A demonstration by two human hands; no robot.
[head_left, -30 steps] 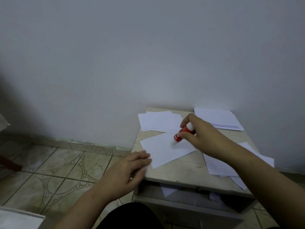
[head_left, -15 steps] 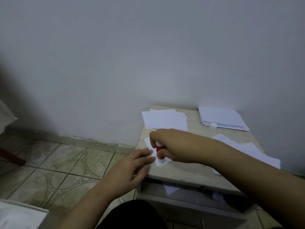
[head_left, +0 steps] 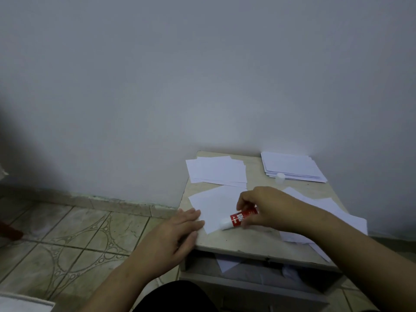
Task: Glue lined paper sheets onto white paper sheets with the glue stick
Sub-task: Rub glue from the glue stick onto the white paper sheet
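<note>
Here the glue stick (head_left: 242, 217) lies at a shallow slant over the near right corner of a white sheet (head_left: 216, 204) in the middle of the small table (head_left: 238, 240). Long axis runs lower left to upper right; white end points lower left and meets the paper at its near edge, red labelled body rises toward the right hand (head_left: 267, 208). Right hand: fingers curled, pinching the red body from above, thumb underneath. Left hand (head_left: 177, 235): fingers straight and together, palm down, fingertips resting on the near left corner of the same sheet at the table's front left edge; nothing gripped. A loose pile of white sheets (head_left: 217, 170) at the far left of the table, a squared stack (head_left: 292, 167) at the far right, a small white cap (head_left: 280, 176) touching its near edge. More sheets (head_left: 324, 206) spread under the right forearm.
</note>
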